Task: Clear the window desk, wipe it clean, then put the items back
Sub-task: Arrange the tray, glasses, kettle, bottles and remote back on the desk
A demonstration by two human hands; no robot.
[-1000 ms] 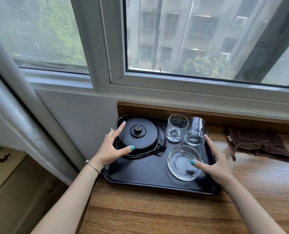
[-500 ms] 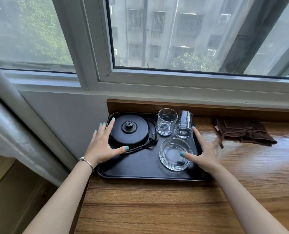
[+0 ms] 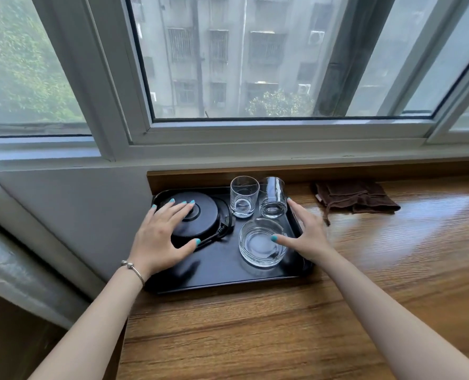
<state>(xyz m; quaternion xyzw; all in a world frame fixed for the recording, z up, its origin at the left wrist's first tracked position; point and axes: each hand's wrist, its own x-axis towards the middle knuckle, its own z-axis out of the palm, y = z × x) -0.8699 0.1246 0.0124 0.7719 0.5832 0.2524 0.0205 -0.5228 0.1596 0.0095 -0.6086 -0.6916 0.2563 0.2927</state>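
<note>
1. Your landmark is the black tray (image 3: 222,275) — it sits on the wooden worktop (image 3: 296,325) at the worktop's left end, its far edge close to the raised wooden lip under the window.
2. In the tray's far left corner lies the round black kettle base (image 3: 203,223), with its black cord (image 3: 222,229) curled along its right side.
3. Your left hand (image 3: 159,237) hovers over or rests on that base with the fingers spread and straight, grasping nothing; the thumb points toward the tray's middle. You cannot tell from here whether the palm actually touches the base.
4. At the tray's far edge, right of the base, stands an upright clear glass (image 3: 244,196). Just beside it, toward the tray's right corner, a second glass (image 3: 273,197) stands mouth down.
5. Nearer you, in the tray's right half, sits a wide glass bowl (image 3: 260,246).
6. Your right hand (image 3: 307,234) is at the tray's right edge — fingers released and extended, the thumb reaching over the bowl's rim, the index finger stretched up past the inverted glass. It holds nothing.
7. A folded brown cloth (image 3: 356,197) lies on the worktop right of the tray, well apart from it, against the back lip.
8. A thin silver bracelet (image 3: 133,270) circles your left wrist, just off the tray's near left corner.
</note>
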